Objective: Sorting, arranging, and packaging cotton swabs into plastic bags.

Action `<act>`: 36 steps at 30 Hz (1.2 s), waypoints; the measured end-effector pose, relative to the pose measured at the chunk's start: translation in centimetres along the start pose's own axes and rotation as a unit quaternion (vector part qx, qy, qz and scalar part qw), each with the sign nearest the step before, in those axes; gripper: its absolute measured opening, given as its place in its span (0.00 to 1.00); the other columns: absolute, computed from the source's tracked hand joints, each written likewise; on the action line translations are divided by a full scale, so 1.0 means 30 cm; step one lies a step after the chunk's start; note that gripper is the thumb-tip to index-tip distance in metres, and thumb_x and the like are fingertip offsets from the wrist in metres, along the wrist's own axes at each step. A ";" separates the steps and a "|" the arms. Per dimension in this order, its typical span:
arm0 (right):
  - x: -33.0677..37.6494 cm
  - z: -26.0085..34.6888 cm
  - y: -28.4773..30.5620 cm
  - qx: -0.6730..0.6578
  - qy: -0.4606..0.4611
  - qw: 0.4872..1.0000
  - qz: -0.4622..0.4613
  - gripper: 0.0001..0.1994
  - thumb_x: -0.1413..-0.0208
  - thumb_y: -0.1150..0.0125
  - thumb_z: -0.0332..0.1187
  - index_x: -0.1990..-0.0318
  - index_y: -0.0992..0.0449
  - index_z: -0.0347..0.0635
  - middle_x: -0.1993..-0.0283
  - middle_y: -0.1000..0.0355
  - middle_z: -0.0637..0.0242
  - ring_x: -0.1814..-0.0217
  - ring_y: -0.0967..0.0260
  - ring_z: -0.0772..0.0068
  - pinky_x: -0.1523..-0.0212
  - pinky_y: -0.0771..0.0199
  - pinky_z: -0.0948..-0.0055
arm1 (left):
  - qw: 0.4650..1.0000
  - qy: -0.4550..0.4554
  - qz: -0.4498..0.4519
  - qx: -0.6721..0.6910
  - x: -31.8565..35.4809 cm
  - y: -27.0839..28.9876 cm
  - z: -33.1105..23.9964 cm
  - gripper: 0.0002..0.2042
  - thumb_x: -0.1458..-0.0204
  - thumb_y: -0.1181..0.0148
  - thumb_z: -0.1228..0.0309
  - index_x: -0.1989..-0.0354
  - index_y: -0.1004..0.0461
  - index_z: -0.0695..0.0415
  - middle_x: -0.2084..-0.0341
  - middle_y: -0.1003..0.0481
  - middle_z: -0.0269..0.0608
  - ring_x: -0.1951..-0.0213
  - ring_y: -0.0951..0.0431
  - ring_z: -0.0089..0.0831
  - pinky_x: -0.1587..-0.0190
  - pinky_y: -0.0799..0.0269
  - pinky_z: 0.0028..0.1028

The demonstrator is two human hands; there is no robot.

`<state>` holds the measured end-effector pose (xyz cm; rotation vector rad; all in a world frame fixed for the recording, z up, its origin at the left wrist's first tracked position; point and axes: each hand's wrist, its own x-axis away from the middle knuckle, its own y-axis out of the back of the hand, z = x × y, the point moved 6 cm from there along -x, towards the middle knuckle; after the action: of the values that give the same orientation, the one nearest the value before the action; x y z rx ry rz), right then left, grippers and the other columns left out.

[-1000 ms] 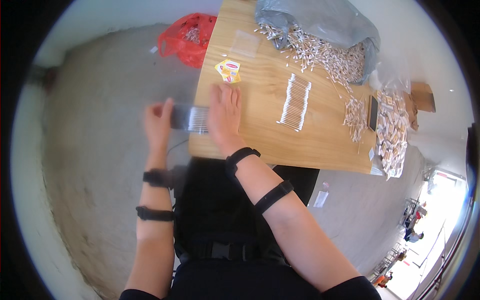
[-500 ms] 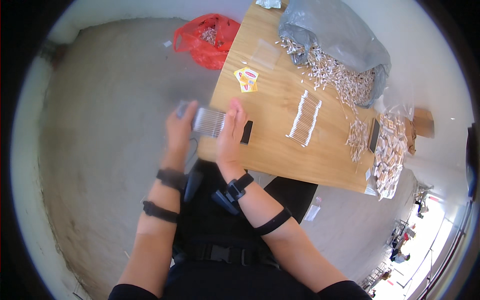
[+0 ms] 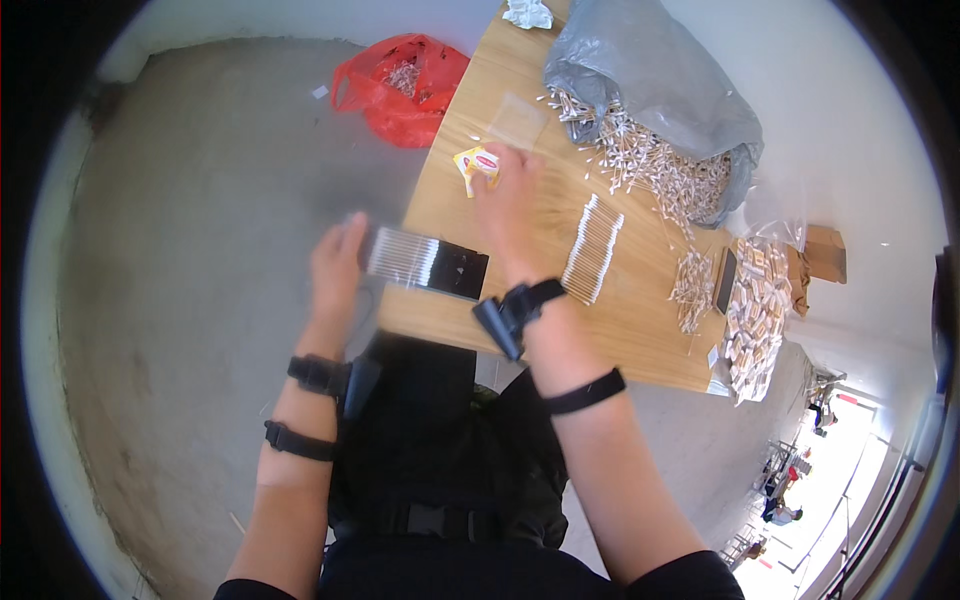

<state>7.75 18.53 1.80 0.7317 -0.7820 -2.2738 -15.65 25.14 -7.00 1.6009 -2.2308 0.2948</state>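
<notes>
My left hand [image 3: 338, 265] is at the left end of a flat clear packet of cotton swabs [image 3: 403, 260], its fingers closed at the packet's edge, partly blurred. The swabs lie side by side in the packet, which juts past the table's left edge. Its right part rests by a flat black piece [image 3: 462, 272] on the table. Farther up, my right hand [image 3: 510, 195] reaches onto small yellow-and-white printed cards [image 3: 466, 162], with thumb and fingers pinched at one card. To its right lies a neat row of cotton swabs [image 3: 593, 250].
A grey plastic bag [image 3: 655, 70] spills loose swabs [image 3: 650, 155] across the wooden table [image 3: 480, 325]. At the right are a smaller swab pile [image 3: 692, 290], a dark block [image 3: 725, 280] and stacked packed swabs [image 3: 755, 320]. A red bag [image 3: 395, 115] stands on the floor.
My right hand has left the packet and moved up and right to the cards. The packet now lies lower, against the black piece, with my left hand at its left end.
</notes>
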 end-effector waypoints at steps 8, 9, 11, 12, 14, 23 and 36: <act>-0.162 -0.159 -0.009 0.060 -0.062 0.976 0.199 0.17 0.61 0.29 0.29 0.60 0.24 0.40 0.60 0.31 0.57 0.58 0.30 0.60 0.58 0.29 0.66 | 1.000 -0.022 0.018 -0.002 0.001 0.013 -0.012 0.19 0.44 0.44 0.57 0.61 0.24 0.64 0.69 0.24 0.36 0.67 0.30 0.21 0.64 0.34 0.22; -0.167 -0.167 -0.003 0.062 -0.089 0.969 0.222 0.16 0.60 0.29 0.30 0.61 0.24 0.40 0.64 0.29 0.58 0.61 0.28 0.61 0.60 0.29 0.67 | 1.000 -0.019 0.022 -0.009 0.003 0.007 -0.015 0.19 0.44 0.44 0.57 0.61 0.24 0.64 0.69 0.24 0.36 0.67 0.30 0.21 0.64 0.34 0.22; -0.162 -0.172 0.001 0.062 -0.114 0.961 0.245 0.15 0.60 0.29 0.32 0.63 0.23 0.39 0.68 0.27 0.59 0.64 0.27 0.62 0.61 0.28 0.68 | 0.999 -0.018 0.025 -0.017 -0.006 0.012 -0.019 0.19 0.44 0.44 0.56 0.61 0.24 0.64 0.68 0.24 0.35 0.67 0.30 0.21 0.64 0.34 0.22; -0.159 -0.162 0.013 0.057 -0.097 0.967 0.226 0.14 0.59 0.30 0.33 0.64 0.23 0.39 0.70 0.26 0.60 0.66 0.27 0.63 0.63 0.28 0.68 | 0.999 -0.025 0.033 -0.019 -0.024 0.014 -0.005 0.19 0.44 0.44 0.56 0.60 0.24 0.63 0.68 0.24 0.35 0.67 0.30 0.21 0.64 0.34 0.23; -0.136 -0.145 0.033 0.052 -0.079 0.972 0.213 0.13 0.58 0.30 0.33 0.65 0.23 0.38 0.72 0.25 0.61 0.67 0.26 0.64 0.65 0.28 0.68 | 0.999 -0.029 0.037 -0.021 -0.023 0.016 -0.023 0.20 0.44 0.44 0.55 0.60 0.24 0.63 0.68 0.24 0.35 0.66 0.30 0.21 0.63 0.34 0.23; 0.281 -0.034 0.073 -0.307 -0.320 0.882 0.160 0.12 0.46 0.38 0.32 0.56 0.26 0.38 0.72 0.28 0.67 0.71 0.27 0.80 0.74 0.30 0.80 | 0.992 0.002 0.117 0.043 0.014 -0.044 -0.034 0.17 0.44 0.44 0.55 0.63 0.25 0.59 0.70 0.26 0.29 0.68 0.30 0.16 0.63 0.35 0.19; 0.386 0.043 0.003 -0.282 -0.283 0.906 0.140 0.13 0.44 0.42 0.28 0.52 0.29 0.36 0.68 0.26 0.62 0.72 0.27 0.79 0.73 0.25 0.80 | 0.998 0.005 0.030 0.059 -0.014 -0.065 0.011 0.12 0.49 0.35 0.62 0.68 0.23 0.59 0.75 0.25 0.28 0.73 0.29 0.14 0.69 0.35 0.18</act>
<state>-0.65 10.85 -0.65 -0.3061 -0.3846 -2.2775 -13.75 24.74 -7.57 1.5898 -2.2948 0.4586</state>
